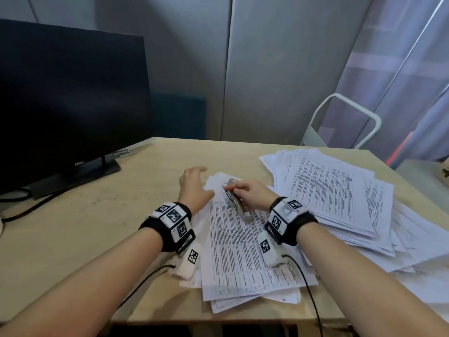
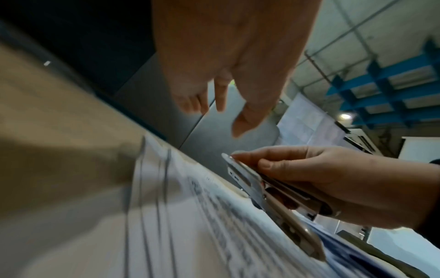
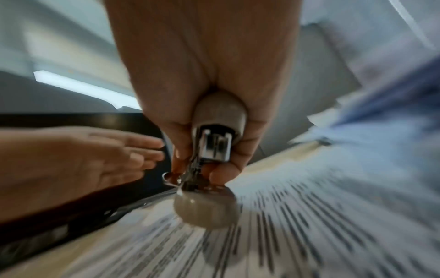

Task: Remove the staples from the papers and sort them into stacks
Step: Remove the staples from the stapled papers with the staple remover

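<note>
The right hand [image 1: 252,194] has its fingers [image 2: 273,166] curled round a metal stapler [image 1: 237,200], its tip on the near stack of printed papers [image 1: 243,254]. The left hand [image 1: 193,186], fingers [image 2: 221,97] loosely spread and holding nothing, hovers just left of the stapler. A larger paper pile [image 1: 340,198] lies right of the stapler; a dark monitor [image 1: 70,100] stands far left on the wooden surface [image 1: 73,229].

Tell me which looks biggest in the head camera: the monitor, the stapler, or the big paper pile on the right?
1. Monitor, though partly cut off.
2. Big paper pile.
3. Stapler, smallest, in the right hand.
</note>
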{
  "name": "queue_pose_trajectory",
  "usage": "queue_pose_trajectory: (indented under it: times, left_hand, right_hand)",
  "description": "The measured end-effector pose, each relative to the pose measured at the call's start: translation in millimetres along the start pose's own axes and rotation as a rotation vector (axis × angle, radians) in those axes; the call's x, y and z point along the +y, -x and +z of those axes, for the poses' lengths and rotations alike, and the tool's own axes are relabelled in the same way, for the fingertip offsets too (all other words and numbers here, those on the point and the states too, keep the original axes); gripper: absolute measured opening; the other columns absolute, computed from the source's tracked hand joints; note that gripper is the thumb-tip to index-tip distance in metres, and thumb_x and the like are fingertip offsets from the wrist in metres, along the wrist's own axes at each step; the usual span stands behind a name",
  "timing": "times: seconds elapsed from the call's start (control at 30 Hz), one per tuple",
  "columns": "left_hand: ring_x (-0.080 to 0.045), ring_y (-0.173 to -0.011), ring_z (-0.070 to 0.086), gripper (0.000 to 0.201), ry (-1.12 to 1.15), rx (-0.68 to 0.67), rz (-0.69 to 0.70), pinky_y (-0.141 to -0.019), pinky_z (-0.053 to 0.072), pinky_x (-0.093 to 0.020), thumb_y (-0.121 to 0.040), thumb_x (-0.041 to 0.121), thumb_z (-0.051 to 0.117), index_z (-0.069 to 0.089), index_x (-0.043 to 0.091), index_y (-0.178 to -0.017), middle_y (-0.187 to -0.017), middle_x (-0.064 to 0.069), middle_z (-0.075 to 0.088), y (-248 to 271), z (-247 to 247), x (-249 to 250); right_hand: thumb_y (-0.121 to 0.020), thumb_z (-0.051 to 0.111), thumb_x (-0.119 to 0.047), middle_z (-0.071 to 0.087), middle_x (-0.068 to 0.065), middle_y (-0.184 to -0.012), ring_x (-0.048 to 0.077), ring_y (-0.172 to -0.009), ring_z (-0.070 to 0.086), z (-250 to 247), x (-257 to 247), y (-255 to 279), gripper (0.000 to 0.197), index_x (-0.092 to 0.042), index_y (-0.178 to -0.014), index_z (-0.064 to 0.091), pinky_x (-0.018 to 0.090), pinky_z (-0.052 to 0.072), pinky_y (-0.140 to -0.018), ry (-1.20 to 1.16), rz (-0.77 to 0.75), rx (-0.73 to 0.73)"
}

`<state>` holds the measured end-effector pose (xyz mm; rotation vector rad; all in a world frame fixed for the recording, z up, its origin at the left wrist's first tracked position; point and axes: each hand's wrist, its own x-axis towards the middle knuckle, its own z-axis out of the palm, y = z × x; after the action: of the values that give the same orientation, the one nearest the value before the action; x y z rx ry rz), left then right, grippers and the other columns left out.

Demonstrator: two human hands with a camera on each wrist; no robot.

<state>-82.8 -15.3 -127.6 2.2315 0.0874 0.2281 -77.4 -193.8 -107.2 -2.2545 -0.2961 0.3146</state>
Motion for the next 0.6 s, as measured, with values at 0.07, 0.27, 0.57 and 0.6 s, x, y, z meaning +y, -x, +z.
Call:
queue_pose_trajectory:
  times: [0.07,0.27,0.57,0.6]
  left_hand:
    - [-0.017,-0.119,0.049,0.060,0.087,-0.138,0.005,-0.102,0.040,-0.030,-0.078,0.011,0.075,0.049,0.014,-0.132,-0.126,0.000,0.052,-2,-9,5]
    - [-0.013,-0.062,0.067,0.018,0.503,-0.402,-0.242,-0.064,0.058,-0.018,-0.082,-0.019,0.059,0.063,-0.001,-0.084,-0.084,-0.019,0.065,7,-22,-3]
    - [-0.022,-0.065,0.062,0.023,0.492,-0.135,-0.462,-0.054,0.057,-0.022,-0.089,-0.017,0.051,0.062,-0.002,-0.076,-0.080,-0.019,0.063,0,-44,-18]
    - [-0.025,-0.072,0.063,0.023,0.308,-0.064,-0.439,-0.061,0.058,-0.025,-0.089,-0.014,0.053,0.065,0.001,-0.076,-0.085,-0.017,0.064,-5,-50,-22]
  right_hand:
    - [-0.102,0.045,-0.014,0.069,0.000,-0.096,0.010,-0.073,0.057,2,-12,0,0.031,-0.019,-0.123,0.068,0.018,0.045,-0.065,0.198,-0.113,-0.023]
    - [-0.102,0.042,-0.013,0.054,0.000,-0.100,0.014,-0.090,0.048,14,-57,5,0.036,-0.021,-0.131,0.062,0.022,0.035,-0.080,0.612,-0.279,-0.240]
    - [-0.090,0.062,-0.006,0.067,0.001,-0.093,0.010,-0.079,0.056,7,-51,1,0.017,-0.009,-0.100,0.075,0.007,0.041,-0.063,0.447,-0.308,-0.146]
    - [-0.091,0.062,-0.009,0.066,-0.004,-0.090,0.007,-0.077,0.056,5,-43,0,0.018,-0.012,-0.101,0.076,0.004,0.040,-0.060,0.375,-0.259,-0.106]
